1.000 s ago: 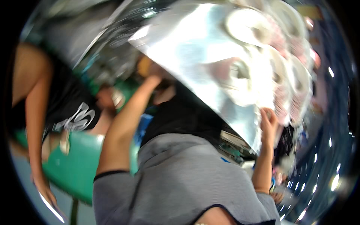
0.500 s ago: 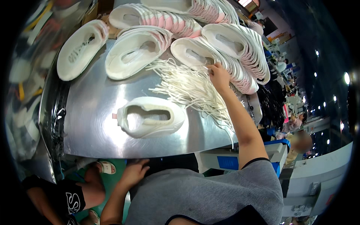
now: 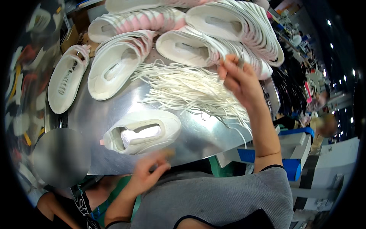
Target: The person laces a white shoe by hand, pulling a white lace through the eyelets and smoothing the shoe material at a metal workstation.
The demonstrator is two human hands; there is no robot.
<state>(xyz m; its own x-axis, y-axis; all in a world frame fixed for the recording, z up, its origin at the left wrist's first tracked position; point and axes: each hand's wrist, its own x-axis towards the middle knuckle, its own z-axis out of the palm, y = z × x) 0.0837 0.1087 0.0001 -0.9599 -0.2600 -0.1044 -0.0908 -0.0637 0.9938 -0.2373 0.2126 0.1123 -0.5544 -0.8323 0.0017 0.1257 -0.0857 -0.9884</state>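
Note:
My right hand [image 3: 242,80] is raised over the far right part of the metal table, closed around a thin metallic-looking tool [image 3: 241,60] that mostly hides in the fingers. Below and left of it spreads a pile of loose white shoelaces [image 3: 190,86]. A single white shoe [image 3: 171,128] with a pink heel tab lies near the table's front edge, its opening upward and no lace visible in it. My left hand [image 3: 146,173] hovers close to that edge, just nearer than the shoe. Motion smears its fingers, so any hold is unclear.
Nested rows of white and pink shoe uppers [image 3: 225,23] line the far side of the metal table [image 3: 206,143]. Two more groups [image 3: 68,82] stand at the left. A grey and blue bin [image 3: 293,152] is beside my right arm. Another person [image 3: 53,206] sits at lower left.
My left hand has risen from below the table edge toward the shoe. My right hand has lifted off the far edge of the laces, a thin tool now showing. The view has shifted.

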